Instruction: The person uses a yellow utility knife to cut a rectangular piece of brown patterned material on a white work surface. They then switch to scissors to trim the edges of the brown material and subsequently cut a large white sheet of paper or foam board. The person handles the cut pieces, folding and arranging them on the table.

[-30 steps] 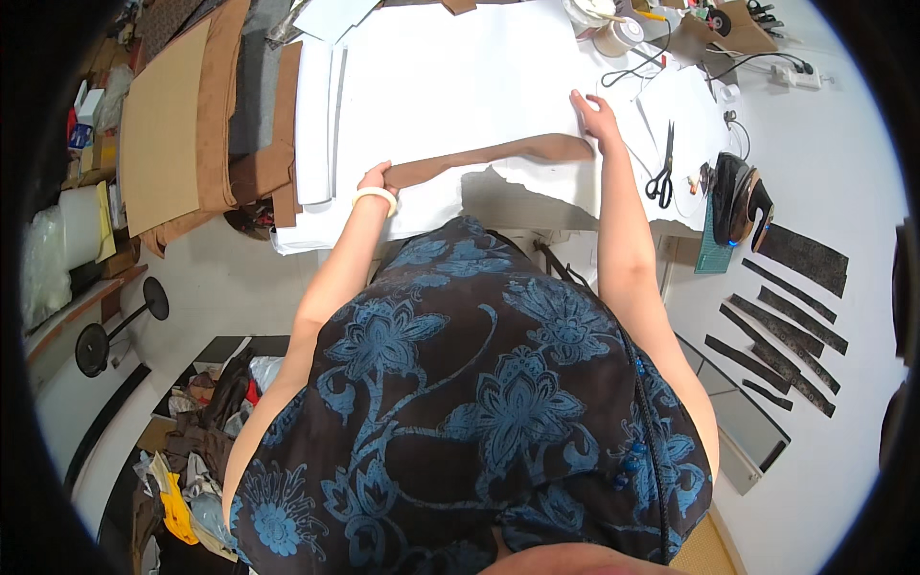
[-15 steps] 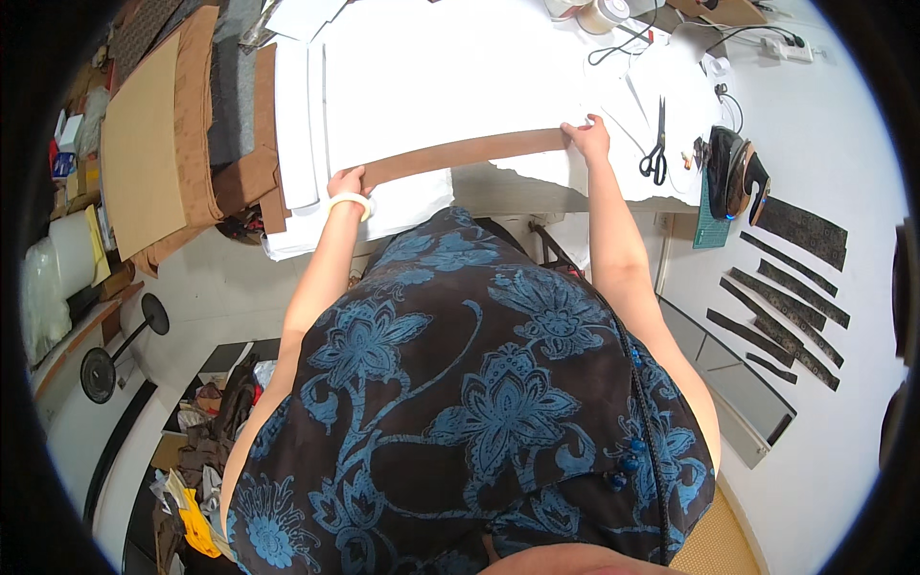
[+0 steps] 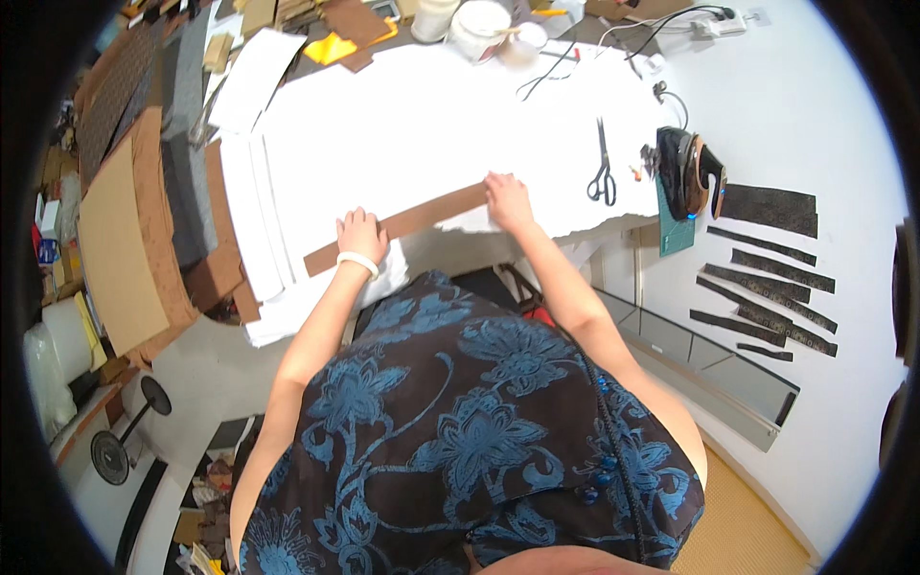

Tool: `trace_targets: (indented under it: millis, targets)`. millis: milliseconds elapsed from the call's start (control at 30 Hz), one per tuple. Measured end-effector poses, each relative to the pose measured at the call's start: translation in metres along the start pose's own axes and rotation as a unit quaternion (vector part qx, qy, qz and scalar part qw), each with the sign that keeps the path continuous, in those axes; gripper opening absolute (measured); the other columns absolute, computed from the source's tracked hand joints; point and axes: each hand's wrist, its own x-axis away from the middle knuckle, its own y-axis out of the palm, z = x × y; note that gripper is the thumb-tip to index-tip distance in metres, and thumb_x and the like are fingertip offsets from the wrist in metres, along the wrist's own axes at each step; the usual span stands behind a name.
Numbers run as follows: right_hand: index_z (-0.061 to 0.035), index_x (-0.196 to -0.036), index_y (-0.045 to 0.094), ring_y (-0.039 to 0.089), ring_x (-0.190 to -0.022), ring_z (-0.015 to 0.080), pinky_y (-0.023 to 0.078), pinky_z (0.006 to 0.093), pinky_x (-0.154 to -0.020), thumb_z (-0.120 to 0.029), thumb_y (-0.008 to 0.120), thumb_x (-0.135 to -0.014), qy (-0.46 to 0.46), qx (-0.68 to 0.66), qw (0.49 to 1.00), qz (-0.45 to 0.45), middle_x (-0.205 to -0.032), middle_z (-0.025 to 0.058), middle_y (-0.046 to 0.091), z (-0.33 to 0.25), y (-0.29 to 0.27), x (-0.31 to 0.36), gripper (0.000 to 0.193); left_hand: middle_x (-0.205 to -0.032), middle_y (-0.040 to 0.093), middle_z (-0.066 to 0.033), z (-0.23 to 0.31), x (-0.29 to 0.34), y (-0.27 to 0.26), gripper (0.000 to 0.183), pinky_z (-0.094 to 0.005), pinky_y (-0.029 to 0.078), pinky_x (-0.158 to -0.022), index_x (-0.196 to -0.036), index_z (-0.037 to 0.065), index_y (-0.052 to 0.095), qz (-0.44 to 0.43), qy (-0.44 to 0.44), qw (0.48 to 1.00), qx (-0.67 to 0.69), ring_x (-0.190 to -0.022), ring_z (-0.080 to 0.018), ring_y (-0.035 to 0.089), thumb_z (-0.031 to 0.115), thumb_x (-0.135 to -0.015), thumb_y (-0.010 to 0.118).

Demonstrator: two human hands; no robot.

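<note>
Now the brown strip (image 3: 407, 227) lies nearer the white table's (image 3: 412, 134) front edge; left hand (image 3: 361, 236) and right hand (image 3: 506, 199) press flat on it, fingers spread, so it looks positioned.

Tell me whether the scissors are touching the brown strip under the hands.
Apart. The head view shows the scissors lying on white cloth, a clear gap right of the brown strip.

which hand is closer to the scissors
Right. The right hand presses the brown strip at its end just left of the scissors; the left hand sits further left along the strip.
</note>
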Motion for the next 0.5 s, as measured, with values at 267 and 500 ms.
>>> trace_targets:
  millis: [267,500]
  targets:
    - [-0.0051,-0.102,0.071,0.062,-0.108,0.035,0.048,0.0467,-0.096,-0.009,0.068,-0.083,-0.14,-0.18,0.935,0.271,-0.109,0.0141,0.069,0.119,-0.106,-0.072,0.019,-0.139,0.05,-0.0303,0.128,-0.133,-0.001,0.043,-0.0555,0.033,-0.114,-0.126,-0.006,0.057,0.248,0.049,0.951,0.176,-0.134,-0.0484,0.041,0.013,-0.088,0.063]
    - [-0.0073,-0.097,0.069,0.057,-0.112,0.0354,0.045,0.0471,-0.098,-0.005,0.072,-0.078,-0.132,-0.143,0.898,0.396,-0.111,0.0113,0.064,0.296,-0.281,-0.158,0.019,-0.159,0.03,-0.0279,0.203,-0.239,0.042,0.054,-0.0593,0.015,-0.122,-0.145,-0.004,0.043,0.273,-0.094,0.954,0.082,-0.147,-0.047,0.025,0.02,-0.098,0.051]
